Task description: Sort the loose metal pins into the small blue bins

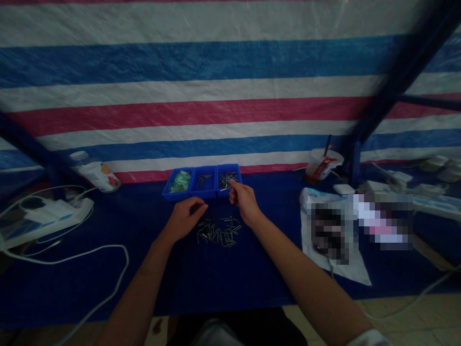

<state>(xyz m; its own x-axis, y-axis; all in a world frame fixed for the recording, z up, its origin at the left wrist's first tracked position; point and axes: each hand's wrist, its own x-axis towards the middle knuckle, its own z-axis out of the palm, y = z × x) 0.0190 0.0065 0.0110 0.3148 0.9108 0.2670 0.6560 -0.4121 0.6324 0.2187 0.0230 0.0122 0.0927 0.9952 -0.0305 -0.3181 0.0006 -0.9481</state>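
A heap of small metal pins [219, 233] lies on the dark blue table cover [216, 274] in front of me. My left hand [185, 217] rests beside the heap's left edge, fingers curled in a pinch; what they hold is too small to make out. My right hand [243, 198] hovers just in front of the right blue bin [228, 180], fingers pinched together on something I cannot name. That bin holds several metal pins. The middle bin [203, 182] holds a few metal parts, and the left bin [178, 184] holds greenish pieces.
A striped tarp [216, 96] hangs behind the table. A bottle [94, 172] lies at the left, with a power strip [50, 214] and white cables [108, 269]. A plastic cup with a straw [322, 165] and a white bag [338, 240] sit at the right. A blue metal post [355, 158] stands nearby.
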